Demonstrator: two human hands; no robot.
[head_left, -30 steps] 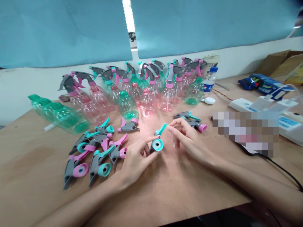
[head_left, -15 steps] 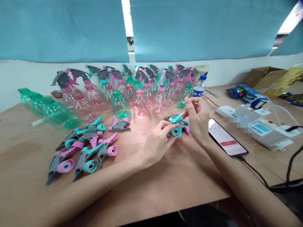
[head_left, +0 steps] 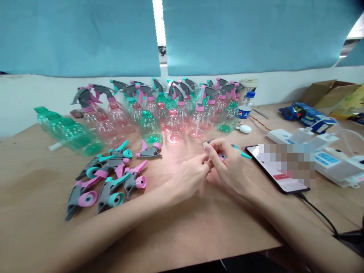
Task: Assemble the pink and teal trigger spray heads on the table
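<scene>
My left hand (head_left: pixel 189 176) is closed, with its fingertips against my right hand (head_left: pixel 229 165) above the table. My right thumb and fingers are pinched together, and a small pale bit shows at their tips, too small to name. Whatever lies between the hands is mostly hidden. From behind my right hand sticks out a turquoise trigger (head_left: pixel 242 152) of a spray head, with dark and pink parts beside it. Several grey spray heads with pink or turquoise collars, such as this turquoise-collared spray head (head_left: pixel 116 199), lie left of my hands. A pink-collared spray head (head_left: pixel 150 151) lies apart from them.
Behind stand several spray bottles, pink and green, including an uncapped green bottle (head_left: pixel 151 129). More green bottles (head_left: pixel 71 132) stand at left. To the right are a phone (head_left: pixel 264 163) on a cable, a power strip (head_left: pixel 335 167), a blue-capped drink bottle (head_left: pixel 247 104) and a white oval object (head_left: pixel 245 129).
My right hand has come down to my left hand. The turquoise-collared spray head seen in my left fingers is now mostly out of sight, and a turquoise trigger shows right of my hands.
</scene>
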